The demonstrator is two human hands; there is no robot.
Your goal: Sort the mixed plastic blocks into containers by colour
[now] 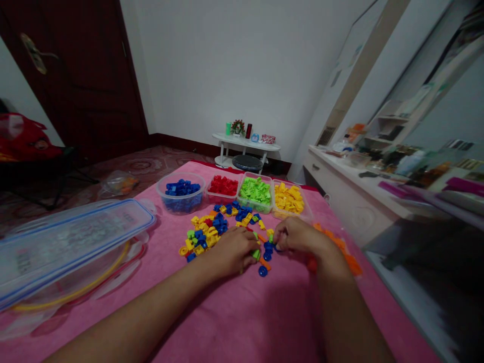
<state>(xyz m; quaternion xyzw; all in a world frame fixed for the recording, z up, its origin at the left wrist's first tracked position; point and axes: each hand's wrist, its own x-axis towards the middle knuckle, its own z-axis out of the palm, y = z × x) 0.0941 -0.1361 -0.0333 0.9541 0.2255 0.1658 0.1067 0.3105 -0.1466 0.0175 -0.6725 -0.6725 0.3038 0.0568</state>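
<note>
My left hand (238, 247) rests on the cloth with its fingers curled down over green building bricks (256, 254). To its right my right hand (293, 237) is closed in a pinch, with a bit of blue at its fingertips. Between the hands lie round blue pieces (268, 250), one more blue wheel-like piece (262, 271) nearer to me, and orange strips. A mixed heap of yellow, blue, green and red bricks (204, 234) spreads left of and behind my left hand. More blue and yellow bricks (244, 214) are scattered beyond it.
At the back of the pink-covered table stand a round tub of blue bricks (181, 196) and boxes of red (223, 186), green (255, 191) and yellow bricks (289, 198). Stacked lids (128, 217) lie at left. Orange pieces (342, 247) lie at right, near a white dresser (351, 201).
</note>
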